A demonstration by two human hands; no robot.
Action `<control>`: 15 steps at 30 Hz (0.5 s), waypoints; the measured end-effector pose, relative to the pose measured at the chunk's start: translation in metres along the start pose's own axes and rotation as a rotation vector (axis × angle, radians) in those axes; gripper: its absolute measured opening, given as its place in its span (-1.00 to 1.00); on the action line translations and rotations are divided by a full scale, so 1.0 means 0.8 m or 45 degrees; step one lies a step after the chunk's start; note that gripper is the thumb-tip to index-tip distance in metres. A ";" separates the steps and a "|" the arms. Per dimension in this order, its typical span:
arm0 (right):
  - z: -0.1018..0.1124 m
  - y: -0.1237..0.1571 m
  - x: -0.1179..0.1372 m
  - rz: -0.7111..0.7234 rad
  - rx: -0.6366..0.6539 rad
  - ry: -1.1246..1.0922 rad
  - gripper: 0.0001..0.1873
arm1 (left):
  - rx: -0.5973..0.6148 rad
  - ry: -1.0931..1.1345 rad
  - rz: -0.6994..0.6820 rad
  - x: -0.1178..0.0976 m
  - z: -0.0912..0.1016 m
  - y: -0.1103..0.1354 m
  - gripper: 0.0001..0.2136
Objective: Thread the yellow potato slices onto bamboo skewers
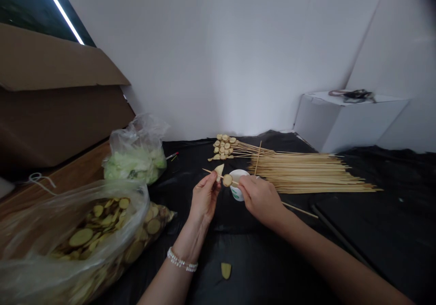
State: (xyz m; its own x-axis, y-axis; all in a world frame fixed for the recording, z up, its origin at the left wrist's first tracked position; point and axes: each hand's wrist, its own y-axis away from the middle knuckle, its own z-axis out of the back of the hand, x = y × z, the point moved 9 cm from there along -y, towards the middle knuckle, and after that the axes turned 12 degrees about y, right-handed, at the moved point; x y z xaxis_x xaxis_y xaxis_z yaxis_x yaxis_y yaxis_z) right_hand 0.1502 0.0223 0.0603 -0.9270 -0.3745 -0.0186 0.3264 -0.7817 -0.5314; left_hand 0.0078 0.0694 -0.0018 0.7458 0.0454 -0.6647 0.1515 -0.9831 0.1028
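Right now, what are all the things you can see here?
skewer in hand: one, tan, two slices on it, held between both hands
white cup: one, behind the hands
bare skewers: many, tan, piled right of centre
finished skewers: several, slices threaded, far centre
bag of slices: one, clear, yellow-green slices, left front
bag of greens: one, clear, pale green, left
loose slice: one, yellow, near front
cardboard box: one, brown, far left
white box: one, right back
left hand: fingers pinch a slice
right hand: fingers grip the skewer
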 end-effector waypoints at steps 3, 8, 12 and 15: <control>0.002 0.002 0.003 0.024 -0.067 0.023 -0.80 | 0.014 -0.014 0.001 0.000 -0.002 0.001 -0.76; 0.002 0.004 0.006 0.042 -0.094 0.012 -0.78 | 0.030 -0.038 -0.021 -0.001 -0.004 0.001 -0.76; 0.001 0.002 0.003 0.031 -0.063 -0.025 -0.78 | 0.032 -0.059 -0.040 -0.003 -0.004 0.002 -0.75; 0.002 0.001 0.000 0.011 -0.054 -0.076 -0.77 | 0.057 -0.060 -0.060 -0.006 -0.007 0.003 -0.76</control>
State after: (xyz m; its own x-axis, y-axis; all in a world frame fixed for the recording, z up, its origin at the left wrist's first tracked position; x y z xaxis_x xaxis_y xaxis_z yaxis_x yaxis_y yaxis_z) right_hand 0.1507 0.0207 0.0614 -0.9111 -0.4114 0.0263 0.3253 -0.7566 -0.5672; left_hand 0.0079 0.0681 0.0056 0.7073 0.0842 -0.7019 0.1553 -0.9871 0.0381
